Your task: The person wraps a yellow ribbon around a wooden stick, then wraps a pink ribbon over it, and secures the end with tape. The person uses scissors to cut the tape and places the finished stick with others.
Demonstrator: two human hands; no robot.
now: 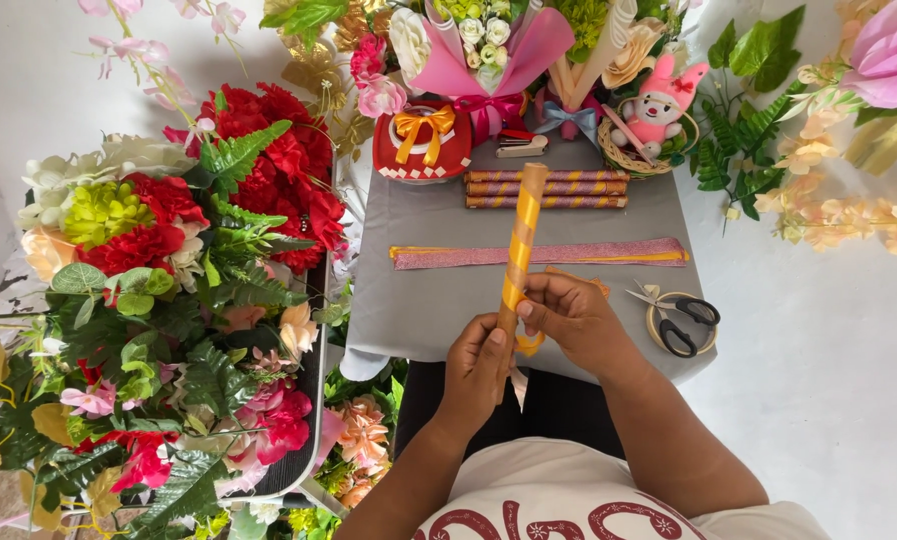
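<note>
Head view: looking down on a grey worktop (419, 310) ringed by artificial flowers.
Rolled stick: a pink glitter stick (520, 250) is standing tilted over the worktop's near edge, lifted clear so the yellow ribbon (529, 345) is spiralling round it.
Left hand (477, 365): grip closing around the stick's lower end, steadying it.
Right hand (574, 318): fingers pinching the ribbon against the stick, keeping it taut.
Finished sticks (547, 188): lying at the worktop's far side.
Scissors (679, 312): resting at its right edge, within reach.

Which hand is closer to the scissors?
Right. The right hand holds the stick just left of the scissors; the left hand grips it farther away.
</note>
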